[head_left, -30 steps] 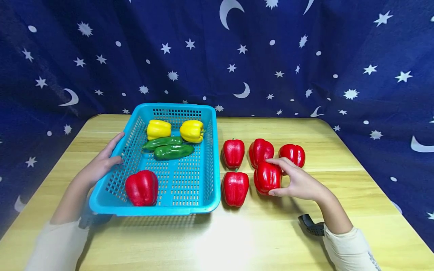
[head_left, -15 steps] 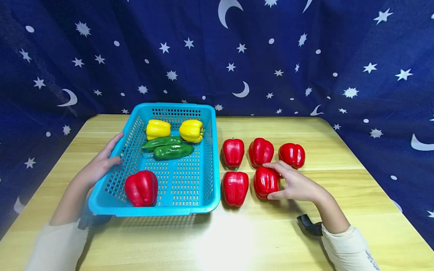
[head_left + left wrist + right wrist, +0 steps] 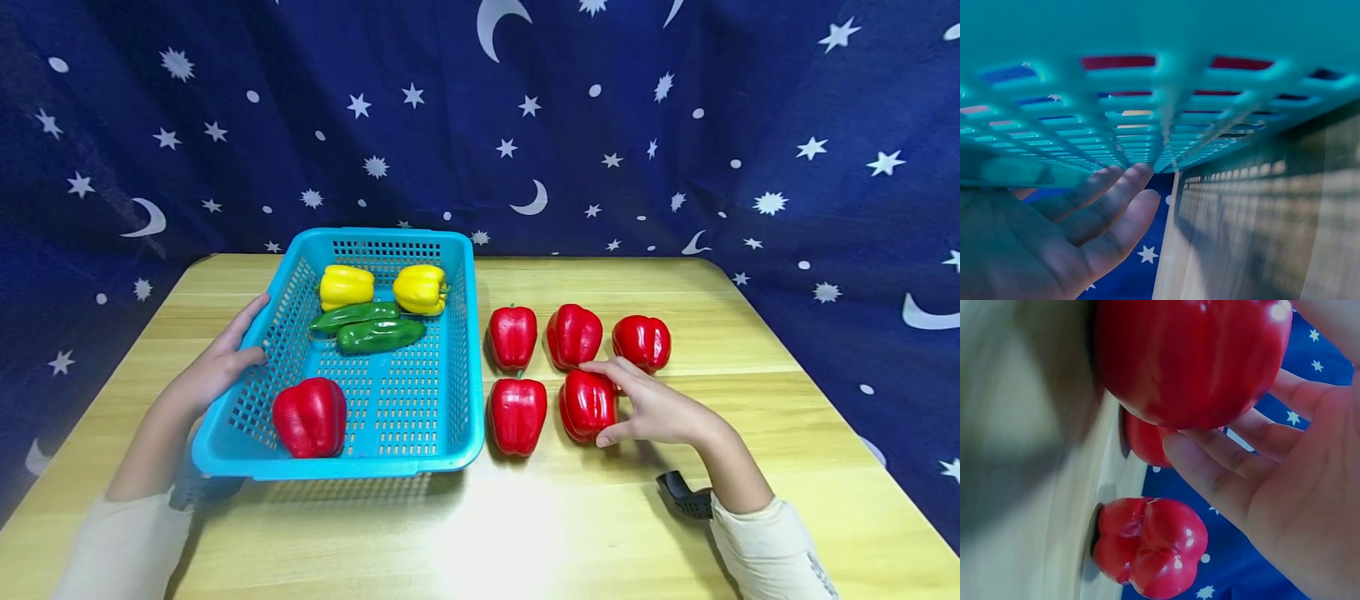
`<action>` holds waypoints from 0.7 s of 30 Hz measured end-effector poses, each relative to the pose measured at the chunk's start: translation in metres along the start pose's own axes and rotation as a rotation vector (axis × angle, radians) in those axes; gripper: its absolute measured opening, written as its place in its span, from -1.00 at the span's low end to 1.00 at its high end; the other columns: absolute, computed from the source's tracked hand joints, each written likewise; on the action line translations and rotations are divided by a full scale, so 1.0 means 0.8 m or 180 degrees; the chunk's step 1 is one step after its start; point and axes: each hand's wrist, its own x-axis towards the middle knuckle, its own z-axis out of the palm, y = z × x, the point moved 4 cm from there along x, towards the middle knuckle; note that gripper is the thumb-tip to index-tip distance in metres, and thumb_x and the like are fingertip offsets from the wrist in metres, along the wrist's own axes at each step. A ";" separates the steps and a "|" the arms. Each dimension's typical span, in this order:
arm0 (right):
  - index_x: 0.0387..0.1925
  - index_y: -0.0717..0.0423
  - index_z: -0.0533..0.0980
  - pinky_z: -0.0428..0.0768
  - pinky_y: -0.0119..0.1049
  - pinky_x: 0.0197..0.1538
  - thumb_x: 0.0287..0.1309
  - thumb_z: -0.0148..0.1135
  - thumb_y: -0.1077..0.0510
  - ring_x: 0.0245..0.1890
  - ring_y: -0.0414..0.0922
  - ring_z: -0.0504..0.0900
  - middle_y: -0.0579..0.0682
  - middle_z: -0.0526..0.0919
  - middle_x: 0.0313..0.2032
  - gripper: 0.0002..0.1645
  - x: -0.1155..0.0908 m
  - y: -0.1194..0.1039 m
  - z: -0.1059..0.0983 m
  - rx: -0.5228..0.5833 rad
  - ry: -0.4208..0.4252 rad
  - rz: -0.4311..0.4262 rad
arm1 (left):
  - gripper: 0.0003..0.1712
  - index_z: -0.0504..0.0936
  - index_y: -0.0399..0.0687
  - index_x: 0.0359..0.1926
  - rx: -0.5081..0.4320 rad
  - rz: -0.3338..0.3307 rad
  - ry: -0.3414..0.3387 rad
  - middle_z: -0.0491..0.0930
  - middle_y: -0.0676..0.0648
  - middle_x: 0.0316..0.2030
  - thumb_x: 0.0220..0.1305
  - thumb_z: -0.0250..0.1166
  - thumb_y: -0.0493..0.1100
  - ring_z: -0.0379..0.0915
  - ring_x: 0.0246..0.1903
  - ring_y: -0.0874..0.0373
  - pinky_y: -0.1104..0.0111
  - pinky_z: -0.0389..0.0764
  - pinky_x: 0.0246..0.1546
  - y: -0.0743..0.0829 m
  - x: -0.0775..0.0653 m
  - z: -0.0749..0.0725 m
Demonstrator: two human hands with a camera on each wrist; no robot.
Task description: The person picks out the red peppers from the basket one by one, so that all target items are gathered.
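My left hand (image 3: 213, 371) holds the left rim of a blue perforated plastic basket (image 3: 472, 367), its fingers along the outer wall (image 3: 1166, 106) in the left wrist view. Inside the basket are two yellow bell peppers (image 3: 347, 287), two long green peppers (image 3: 381, 335) and a red bell pepper (image 3: 310, 418). On the table to the right, my right hand (image 3: 660, 408) has its thumb and fingers around a glossy red bell pepper (image 3: 587, 406). In the right wrist view, this red bell pepper (image 3: 1188, 359) hides some fingertips.
Several other red bell peppers stand close by: one left of the right hand's pepper (image 3: 518, 417), others in a row behind, among them the far-right pepper (image 3: 642, 342). The wooden table (image 3: 600, 533) ends at a dark blue starry cloth (image 3: 585, 142).
My right hand has brought its red bell pepper slightly down and toward me, in front of the back row. The left hand stays on the basket. The head view has shifted slightly.
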 end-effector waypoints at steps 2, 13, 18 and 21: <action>0.21 0.10 0.24 0.45 0.16 0.03 -0.36 0.49 -0.08 0.08 0.13 0.35 0.13 0.35 0.04 0.03 -0.001 0.000 -0.001 0.0008 -0.0035 -0.0005 | -0.10 -0.43 0.17 0.41 -0.0003 -0.0013 0.0005 -0.22 -0.42 0.35 0.18 -0.18 -0.38 -0.08 0.21 -0.50 -0.25 0.37 -0.04 0.000 -0.001 0.000; 0.21 0.13 0.27 0.43 0.17 0.05 -0.29 0.46 -0.05 0.12 0.14 0.33 0.14 0.34 0.10 -0.03 -0.004 -0.003 -0.005 0.0090 -0.0114 -0.0005 | -0.10 -0.44 0.22 0.41 0.0002 -0.0070 0.0000 -0.24 -0.42 0.35 0.20 -0.17 -0.35 -0.09 0.21 -0.53 -0.25 0.38 -0.05 -0.003 -0.002 -0.001; 0.20 0.12 0.28 0.45 0.16 0.04 -0.26 0.45 -0.05 0.10 0.13 0.36 0.14 0.36 0.09 -0.06 -0.006 -0.005 -0.007 0.0122 -0.0126 0.0018 | -0.10 -0.44 0.20 0.41 -0.0019 -0.0065 -0.0007 -0.25 -0.42 0.36 0.19 -0.17 -0.36 -0.10 0.22 -0.52 -0.24 0.39 -0.06 -0.001 -0.002 -0.001; 0.19 0.15 0.30 0.44 0.15 0.04 -0.26 0.45 -0.04 0.06 0.10 0.40 0.12 0.39 0.06 -0.07 -0.007 -0.006 -0.009 0.0096 -0.0063 -0.0025 | -0.09 -0.44 0.15 0.41 -0.0054 -0.0018 -0.0015 -0.25 -0.42 0.36 0.18 -0.17 -0.37 -0.09 0.22 -0.51 -0.25 0.38 -0.06 0.000 0.000 0.000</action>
